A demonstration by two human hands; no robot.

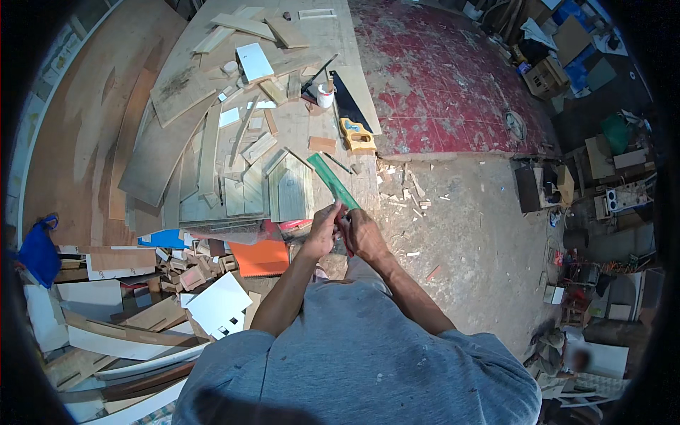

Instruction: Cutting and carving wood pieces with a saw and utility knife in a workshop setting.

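My left hand and my right hand meet in front of me at the near edge of a wooden work table. Both grip the near end of a long green ruler, which slants up and to the left over the table edge. Just left of the ruler lies a small house-shaped wooden panel among cut boards. My forearms come up from my grey shirt at the lower edge.
A handsaw with a yellow handle and a white cup lie farther back on the table. Offcuts, white boards and an orange sheet pile up at lower left. Wood chips litter the concrete floor to the right; cluttered boxes stand far right.
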